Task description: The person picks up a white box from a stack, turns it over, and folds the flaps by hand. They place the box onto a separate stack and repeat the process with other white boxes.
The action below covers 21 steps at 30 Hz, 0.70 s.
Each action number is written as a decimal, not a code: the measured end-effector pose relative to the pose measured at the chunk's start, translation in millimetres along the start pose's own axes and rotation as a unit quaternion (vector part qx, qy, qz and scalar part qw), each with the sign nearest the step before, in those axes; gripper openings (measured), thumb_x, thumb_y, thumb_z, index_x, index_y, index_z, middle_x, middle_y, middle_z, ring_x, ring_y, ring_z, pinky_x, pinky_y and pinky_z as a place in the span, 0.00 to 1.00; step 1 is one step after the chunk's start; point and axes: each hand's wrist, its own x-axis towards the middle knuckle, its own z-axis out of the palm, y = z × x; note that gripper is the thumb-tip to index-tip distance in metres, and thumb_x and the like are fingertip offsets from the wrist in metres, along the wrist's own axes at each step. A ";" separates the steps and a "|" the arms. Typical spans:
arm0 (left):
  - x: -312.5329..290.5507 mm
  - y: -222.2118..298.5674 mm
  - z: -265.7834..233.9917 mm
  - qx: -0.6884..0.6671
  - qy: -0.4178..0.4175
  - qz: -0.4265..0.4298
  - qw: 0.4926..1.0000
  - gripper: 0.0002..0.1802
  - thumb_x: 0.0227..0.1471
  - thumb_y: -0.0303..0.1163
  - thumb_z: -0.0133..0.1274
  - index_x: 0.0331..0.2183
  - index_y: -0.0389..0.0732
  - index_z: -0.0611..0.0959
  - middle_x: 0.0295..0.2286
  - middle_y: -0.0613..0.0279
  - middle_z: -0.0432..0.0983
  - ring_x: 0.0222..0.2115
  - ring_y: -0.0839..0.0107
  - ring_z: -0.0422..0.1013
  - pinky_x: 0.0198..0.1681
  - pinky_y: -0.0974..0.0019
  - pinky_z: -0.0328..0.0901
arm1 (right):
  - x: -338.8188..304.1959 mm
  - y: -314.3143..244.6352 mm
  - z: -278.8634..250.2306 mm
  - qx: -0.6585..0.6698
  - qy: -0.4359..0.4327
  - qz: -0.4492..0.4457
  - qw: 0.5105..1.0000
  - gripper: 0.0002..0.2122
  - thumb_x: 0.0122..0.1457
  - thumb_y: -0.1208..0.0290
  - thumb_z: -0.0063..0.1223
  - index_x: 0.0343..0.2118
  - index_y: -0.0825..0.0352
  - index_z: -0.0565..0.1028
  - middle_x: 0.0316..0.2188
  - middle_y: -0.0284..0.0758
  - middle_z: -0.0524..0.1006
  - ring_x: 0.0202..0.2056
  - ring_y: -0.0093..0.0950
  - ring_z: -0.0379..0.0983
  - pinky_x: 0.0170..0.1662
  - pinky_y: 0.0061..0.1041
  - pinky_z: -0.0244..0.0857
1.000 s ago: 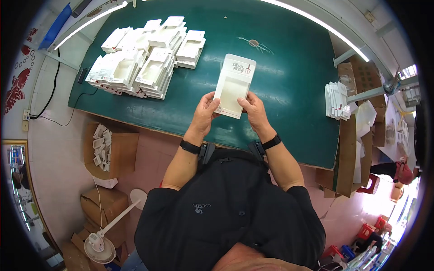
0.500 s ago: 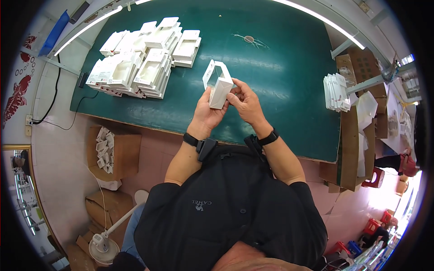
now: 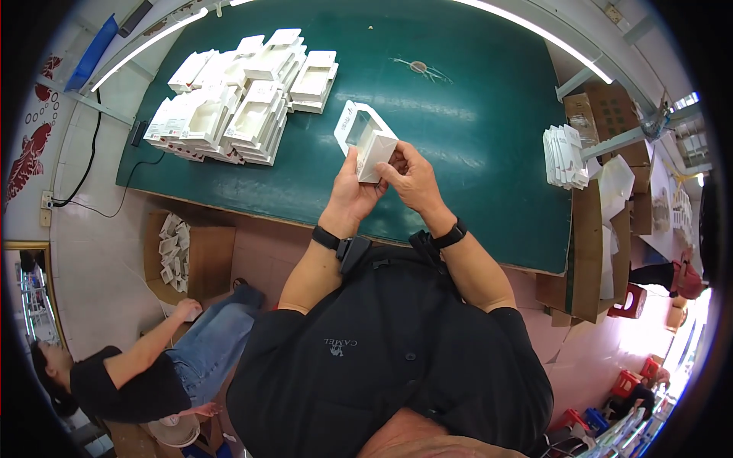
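A white paper box (image 3: 373, 157) with a cut-out window is up between my hands, over the near part of the green table (image 3: 458, 191). My left hand (image 3: 353, 191) grips its lower left side, the thumb lying along the edge. From the right, my right hand (image 3: 412, 180) pinches the box's right side near the bottom. The window panel (image 3: 359, 126) leans away to the upper left. Inside the box, details are too small to make out. To the left stand several stacks of similar white boxes (image 3: 259, 114), many with open recesses.
Flat white cartons (image 3: 565, 156) lean at the table's right edge beside brown cardboard boxes (image 3: 588, 237). A small round thing with pale strands (image 3: 418, 67) lies farther back. Below left, a carton (image 3: 210, 259) holds white pieces; a person in black (image 3: 130, 382) is next to it.
The box has tilted, and its window panel now leans farther left. My hands keep their hold. A person has come into view at the lower left.
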 end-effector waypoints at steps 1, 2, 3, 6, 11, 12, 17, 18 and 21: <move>-1.8 -2.1 5.2 0.024 0.020 0.008 0.999 0.28 0.67 0.54 0.34 0.55 0.44 0.71 0.48 0.62 0.73 0.45 0.68 0.71 0.45 0.61 0.69 | -0.7 0.3 1.1 -0.054 0.014 -0.024 0.998 0.22 0.55 0.69 0.64 0.51 0.71 0.73 0.33 0.34 0.78 0.31 0.21 0.75 0.35 0.23 0.69; -3.5 -4.3 10.6 0.047 0.039 0.016 0.998 0.28 0.67 0.55 0.36 0.55 0.45 0.71 0.48 0.63 0.72 0.46 0.68 0.70 0.46 0.60 0.68 | -1.2 0.8 2.1 -0.107 0.028 -0.048 0.993 0.22 0.54 0.68 0.65 0.50 0.71 0.73 0.34 0.36 0.78 0.32 0.23 0.75 0.36 0.25 0.70; -3.7 -5.9 13.3 0.071 0.059 0.024 0.995 0.29 0.66 0.56 0.37 0.56 0.45 0.71 0.49 0.63 0.72 0.46 0.69 0.69 0.46 0.59 0.67 | -1.4 1.4 2.4 -0.160 0.041 -0.072 0.984 0.23 0.53 0.66 0.66 0.49 0.71 0.73 0.35 0.37 0.78 0.34 0.25 0.76 0.38 0.26 0.70; -1.4 -8.7 7.2 0.113 0.071 0.031 0.991 0.30 0.64 0.58 0.42 0.56 0.47 0.70 0.49 0.64 0.71 0.48 0.68 0.68 0.48 0.56 0.65 | -1.6 4.6 1.2 -0.162 0.049 -0.059 0.984 0.23 0.50 0.66 0.66 0.48 0.70 0.73 0.37 0.39 0.78 0.38 0.31 0.76 0.40 0.30 0.69; -6.0 -7.9 -1.7 0.132 0.085 0.033 0.987 0.34 0.58 0.60 0.51 0.57 0.49 0.69 0.49 0.65 0.70 0.51 0.67 0.65 0.52 0.53 0.63 | -0.8 0.4 -7.3 -0.303 0.112 -0.183 0.929 0.21 0.46 0.72 0.64 0.46 0.67 0.74 0.40 0.40 0.76 0.41 0.39 0.74 0.43 0.34 0.69; -7.5 -7.3 -1.7 0.130 0.087 0.036 0.987 0.34 0.58 0.60 0.51 0.57 0.49 0.69 0.49 0.65 0.70 0.51 0.67 0.65 0.52 0.53 0.63 | -0.6 -0.9 -8.4 -0.302 0.108 -0.184 0.929 0.21 0.46 0.72 0.64 0.46 0.67 0.74 0.40 0.40 0.76 0.41 0.39 0.74 0.43 0.34 0.69; -14.7 -1.5 4.3 0.067 0.090 0.050 0.992 0.34 0.57 0.59 0.53 0.57 0.49 0.69 0.49 0.63 0.70 0.51 0.65 0.65 0.53 0.50 0.63 | -4.1 -2.0 -10.9 -0.347 0.064 -0.263 0.898 0.21 0.44 0.76 0.62 0.45 0.66 0.74 0.43 0.40 0.75 0.45 0.42 0.71 0.48 0.38 0.66; -15.5 0.3 5.2 0.043 0.096 0.048 0.993 0.34 0.58 0.58 0.53 0.57 0.48 0.69 0.49 0.62 0.70 0.51 0.64 0.66 0.53 0.50 0.63 | -4.8 -0.6 -11.3 -0.373 0.056 -0.272 0.885 0.22 0.44 0.77 0.62 0.46 0.65 0.74 0.44 0.40 0.74 0.46 0.42 0.71 0.50 0.38 0.65; -12.3 0.3 5.3 0.025 0.078 0.053 0.995 0.32 0.59 0.55 0.51 0.57 0.46 0.69 0.48 0.61 0.71 0.50 0.63 0.67 0.53 0.50 0.64 | -3.2 4.1 -9.7 -0.416 0.031 -0.312 0.854 0.23 0.43 0.78 0.62 0.47 0.64 0.74 0.45 0.40 0.74 0.48 0.42 0.70 0.51 0.38 0.64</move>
